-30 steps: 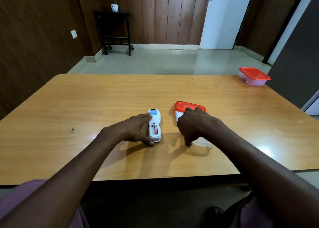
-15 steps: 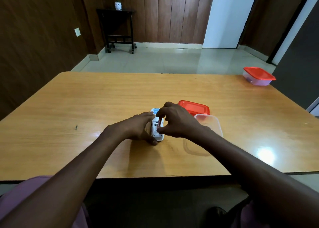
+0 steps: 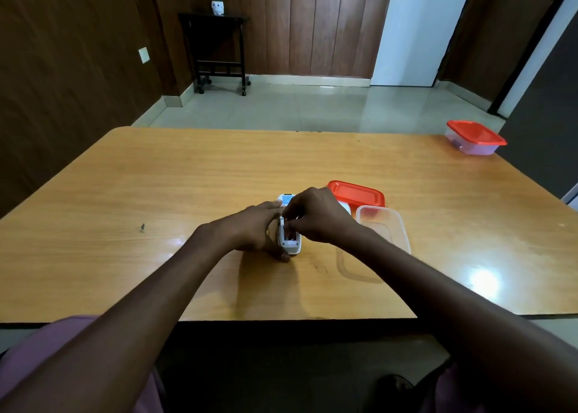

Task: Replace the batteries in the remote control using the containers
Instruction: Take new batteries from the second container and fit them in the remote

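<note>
The white remote control [image 3: 293, 246] lies back-up on the wooden table [image 3: 187, 187], its battery compartment open. My left hand [image 3: 255, 228] grips the remote from its left side and steadies it. My right hand [image 3: 316, 215] is over the compartment, fingertips pinched on a battery that is mostly hidden under them. An open clear container [image 3: 386, 225] stands just right of the remote, with its red lid [image 3: 356, 193] lying behind it.
A second clear container with a red lid on [image 3: 475, 137] sits at the table's far right corner. A small dark speck [image 3: 142, 227] lies on the table at the left. The table's near edge is just below my forearms.
My right hand left the open container, came over to the remote and now presses down at the battery compartment. My left hand has stayed on the remote.
</note>
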Demonstrator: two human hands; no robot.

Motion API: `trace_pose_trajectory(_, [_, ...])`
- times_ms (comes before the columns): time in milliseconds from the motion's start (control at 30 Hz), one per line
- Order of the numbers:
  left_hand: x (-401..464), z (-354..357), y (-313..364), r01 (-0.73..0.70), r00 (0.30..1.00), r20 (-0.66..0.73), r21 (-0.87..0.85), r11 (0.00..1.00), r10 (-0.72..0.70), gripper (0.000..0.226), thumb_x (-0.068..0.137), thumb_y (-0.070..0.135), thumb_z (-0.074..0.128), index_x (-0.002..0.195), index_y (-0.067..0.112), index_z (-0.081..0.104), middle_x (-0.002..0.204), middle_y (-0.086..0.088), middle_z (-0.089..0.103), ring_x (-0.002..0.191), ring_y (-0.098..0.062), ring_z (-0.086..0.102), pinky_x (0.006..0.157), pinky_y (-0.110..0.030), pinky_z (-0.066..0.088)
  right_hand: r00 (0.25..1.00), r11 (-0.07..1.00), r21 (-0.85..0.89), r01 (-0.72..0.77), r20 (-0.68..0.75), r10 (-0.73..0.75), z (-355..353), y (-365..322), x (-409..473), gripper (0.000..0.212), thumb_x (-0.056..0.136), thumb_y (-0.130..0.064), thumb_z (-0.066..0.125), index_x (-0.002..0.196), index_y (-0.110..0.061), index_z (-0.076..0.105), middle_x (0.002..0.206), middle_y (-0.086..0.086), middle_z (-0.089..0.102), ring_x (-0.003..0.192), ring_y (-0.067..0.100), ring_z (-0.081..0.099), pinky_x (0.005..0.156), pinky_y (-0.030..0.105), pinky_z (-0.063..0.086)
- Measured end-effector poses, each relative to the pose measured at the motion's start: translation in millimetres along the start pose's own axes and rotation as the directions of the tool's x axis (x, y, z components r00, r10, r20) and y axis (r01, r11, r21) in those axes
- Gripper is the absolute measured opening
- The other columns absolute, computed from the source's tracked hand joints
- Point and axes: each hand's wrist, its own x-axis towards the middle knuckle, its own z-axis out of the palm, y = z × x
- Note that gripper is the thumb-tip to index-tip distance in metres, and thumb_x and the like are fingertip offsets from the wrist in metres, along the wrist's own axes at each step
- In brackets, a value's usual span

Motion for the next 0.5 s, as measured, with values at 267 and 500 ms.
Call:
trace_pose_trajectory(267, [1.5, 2.0, 1.5, 0.059, 0.998, 0.006, 0.039, 0.998, -0.059, 0.113, 0.07, 0.05, 0.086, 0.16, 0.026, 0.022, 0.169, 0.01, 0.008, 0.154, -0.014, 0.015, 0.123, -0.036, 0.023, 0.982, 0.996, -0.081, -0.035, 0.185, 0.049, 2.4, -0.3, 7.7, 0.025, 0.084, -0.006, 0.064, 0.1, -0.015, 0.081, 0.098, 0.006, 0.077, 0.086, 0.019, 0.064, 0.068, 0.027, 0.045])
trace_pose_trajectory(500, [-1.0, 1.2, 2.7, 0.076, 0.997, 0.004, 0.036, 0.996, -0.077, 0.117, 0.071, 0.049, 0.086, 0.161, 0.022, 0.017, 0.169, 0.009, 0.006, 0.154, -0.012, 0.012, 0.124, -0.035, 0.019, 0.943, 0.989, -0.15, 0.016, 0.332, 0.035, -4.4, 1.7, 7.9, 0.042, 0.09, -0.004, 0.05, 0.118, -0.02, 0.076, 0.116, 0.004, 0.074, 0.096, 0.019, 0.058, 0.079, 0.025, 0.042])
